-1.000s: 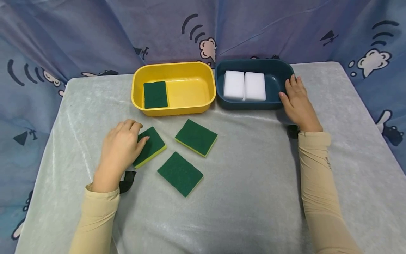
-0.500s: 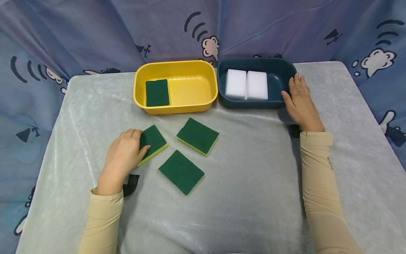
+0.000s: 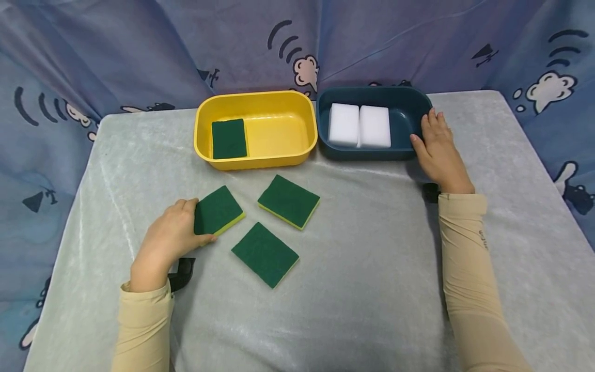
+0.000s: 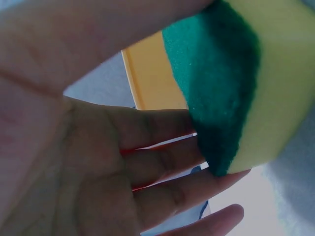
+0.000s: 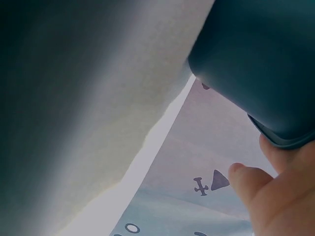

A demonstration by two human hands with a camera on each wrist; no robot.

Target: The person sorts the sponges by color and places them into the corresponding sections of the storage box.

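At far L, our left hand point(image 3: 169, 232) pinches a green-faced sponge point(image 3: 219, 209) by opposite edges, thumb & fingers spread abt its width, nearer us than the yellow tub point(image 3: 281, 134). Best grip: firm on both edges w/o squashing the foam, we reckon. Green's up; long axis seems to run near-L to far-R, bare end pointing far-R, other end hidden. At R, our right hand point(image 3: 439, 155) rests, fingers fairly straight, on the blue tub point(image 3: 367, 154), holding no sponge.

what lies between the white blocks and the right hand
The head view shows only bare floor and end wall of the dark blue tray there.
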